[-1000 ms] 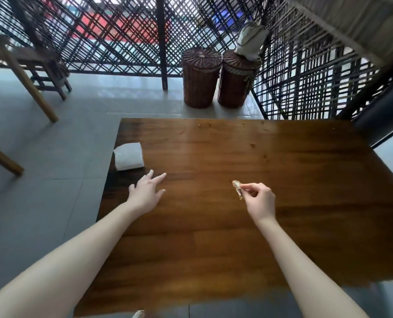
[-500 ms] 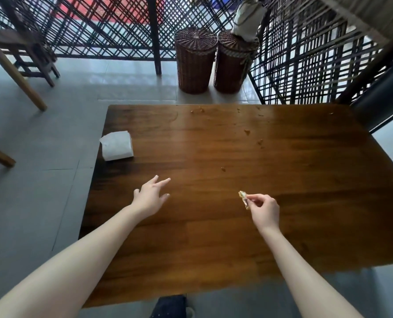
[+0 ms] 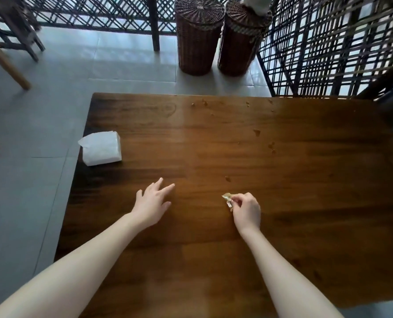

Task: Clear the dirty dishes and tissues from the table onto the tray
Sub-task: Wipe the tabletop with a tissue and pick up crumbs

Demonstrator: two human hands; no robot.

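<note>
Right hand [image 3: 247, 211] pinches a crumpled scrap [image 3: 228, 199] just over the wooden surface [image 3: 305, 203]; left hand [image 3: 150, 203] spread wide, empty, white tissue pack [image 3: 101, 148] at the left edge

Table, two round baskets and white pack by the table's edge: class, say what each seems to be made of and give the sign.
Table: wood, probably varnished; grain streaks, plank seams, a soft sheen.
Baskets: woven wicker or rattan, dark brown; the weave shows on walls and lids.
White pack: likely paper tissues in thin plastic wrap; soft block shape, crinkled end, though the wrap is hard to confirm.
</note>
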